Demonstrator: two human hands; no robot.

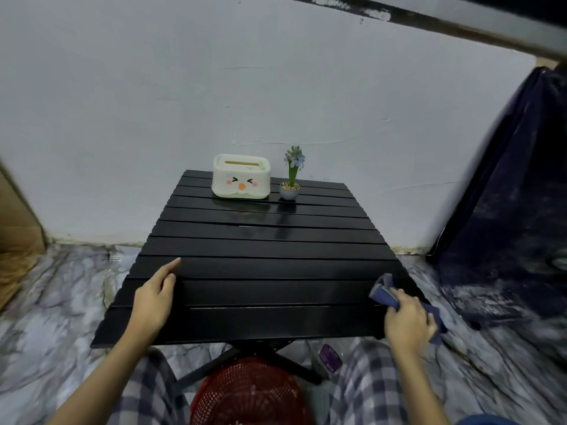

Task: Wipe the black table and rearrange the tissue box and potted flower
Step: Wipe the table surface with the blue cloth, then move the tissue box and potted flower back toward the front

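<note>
The black slatted table [264, 256] fills the middle of the head view. At its far edge stands a white tissue box [241, 177] with a cartoon face, and just right of it a small potted flower [290, 185] with blue blooms, close beside the box without touching. My left hand [155, 297] rests flat on the near left of the table, fingers apart, holding nothing. My right hand [409, 322] grips a bunched blue cloth [387, 294] at the table's near right corner.
A red mesh basket [250, 394] sits under the table between my knees. A white wall stands right behind the table. Dark blue fabric [506, 210] hangs at the right, brown cardboard [15, 240] at the left. Marbled floor surrounds the table.
</note>
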